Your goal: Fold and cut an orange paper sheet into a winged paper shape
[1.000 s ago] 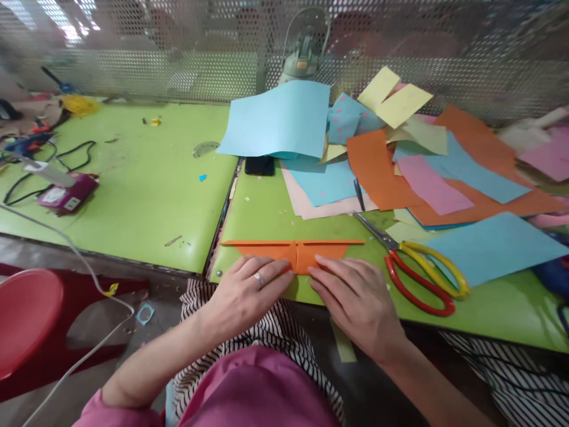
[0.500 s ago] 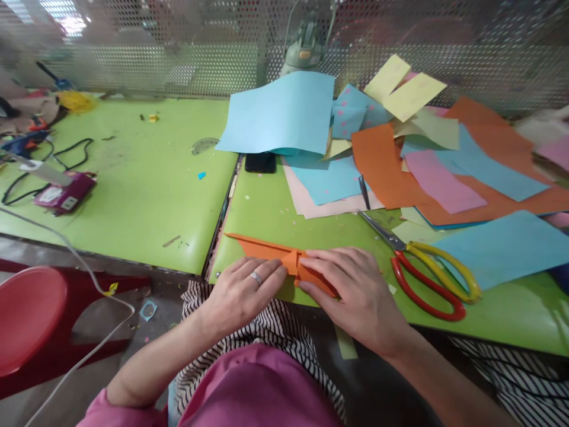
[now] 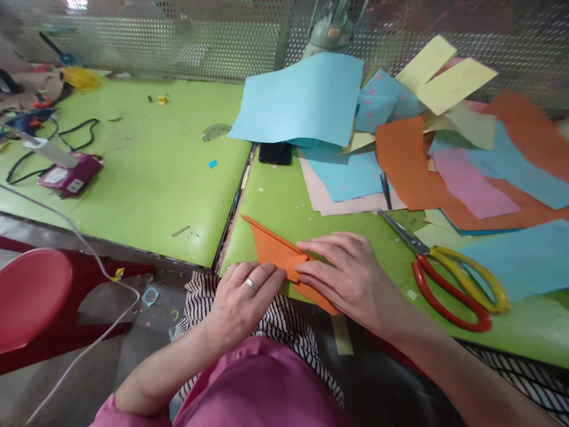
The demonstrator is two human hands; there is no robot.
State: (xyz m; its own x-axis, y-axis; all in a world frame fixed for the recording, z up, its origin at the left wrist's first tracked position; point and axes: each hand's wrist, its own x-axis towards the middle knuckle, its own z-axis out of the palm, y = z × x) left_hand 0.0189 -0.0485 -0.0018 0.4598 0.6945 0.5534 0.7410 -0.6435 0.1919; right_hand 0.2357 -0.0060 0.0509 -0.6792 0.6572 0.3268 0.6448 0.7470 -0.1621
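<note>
A folded orange paper lies at the near edge of the green table, its long side now slanting from far left to near right. My left hand, with a ring on one finger, rests at the paper's near left part, fingers together and pressing down. My right hand lies flat over the paper's right part, fingers stretched out toward the left. The orange tip sticks out past the table edge under my right hand.
Red and yellow scissors lie right of my right hand. A heap of coloured sheets fills the far right, with a black phone under a blue sheet. A pink box with cables sits far left. A red stool stands below left.
The orange paper has been turned clockwise from lying level along the table edge to a slant. Both hands stayed on it and shifted slightly right.
</note>
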